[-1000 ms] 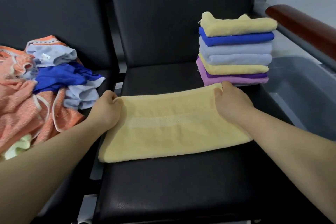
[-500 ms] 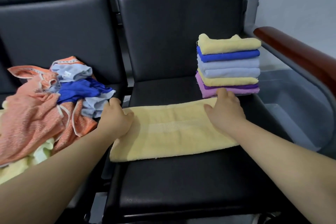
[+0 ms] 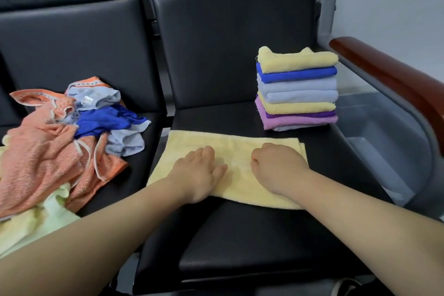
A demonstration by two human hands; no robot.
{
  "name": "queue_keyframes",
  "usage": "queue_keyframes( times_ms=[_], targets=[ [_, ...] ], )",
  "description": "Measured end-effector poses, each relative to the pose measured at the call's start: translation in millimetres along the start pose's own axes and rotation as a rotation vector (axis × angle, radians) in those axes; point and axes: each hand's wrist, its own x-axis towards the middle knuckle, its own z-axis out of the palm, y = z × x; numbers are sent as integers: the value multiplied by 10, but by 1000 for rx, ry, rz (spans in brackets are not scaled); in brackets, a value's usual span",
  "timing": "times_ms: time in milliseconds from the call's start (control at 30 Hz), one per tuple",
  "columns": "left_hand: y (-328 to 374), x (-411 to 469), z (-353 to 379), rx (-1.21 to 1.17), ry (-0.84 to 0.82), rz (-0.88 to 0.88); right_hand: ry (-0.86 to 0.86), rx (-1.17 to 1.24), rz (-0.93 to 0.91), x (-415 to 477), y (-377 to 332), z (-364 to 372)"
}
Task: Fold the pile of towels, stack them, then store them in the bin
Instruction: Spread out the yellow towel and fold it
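Black padded seats (image 3: 240,235) fill the frame. A loose towel pile (image 3: 43,151) sprawls at left and a grey bin (image 3: 374,132) sits at right. At centre the yellow towel (image 3: 240,144) lies flat, with the folded stack (image 3: 298,89) behind it. The left hand (image 3: 199,173) presses flat on the towel. The right hand (image 3: 278,168) rests on it with curled fingers; I cannot tell whether it grips cloth.

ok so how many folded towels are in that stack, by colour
yellow towels: 2
blue towel: 1
pale blue towels: 2
dark purple towel: 1
pink towel: 1
total: 7 in the stack; a pale sliver underneath may be another
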Motion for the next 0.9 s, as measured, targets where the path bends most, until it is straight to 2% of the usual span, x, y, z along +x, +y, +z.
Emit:
queue_keyframes(
  times_ms=[67,200,300,433,567,633,733,833,900],
  targets=[
    [-44,90,12,85,-24,35,-27,-25,3,-73,-75,-37],
    [-161,219,26,207,-48,-16,-114,114,-149,-241,-181,-76],
    [-282,216,24,149,42,-108,-169,150,-209,-288,-204,-88],
    [-318,30,-7,4,148,-165,-113,178,-219,-252,-186,-59],
    [-232,-284,-26,-434,49,-106,-86,211,-229,-227,-149,-24],
    [-171,-438,-39,-526,-10,-43,-90,246,-222,-236,-151,-36],
    [-125,-633,-84,-675,-199,33,-84,267,-208,-263,-185,-41],
    [-145,-771,-145,-726,-329,109,-111,265,-193,-310,-218,-32],
    [-139,-824,-164,-656,-326,151,-135,301,-165,-342,-199,-19]
  ],
)
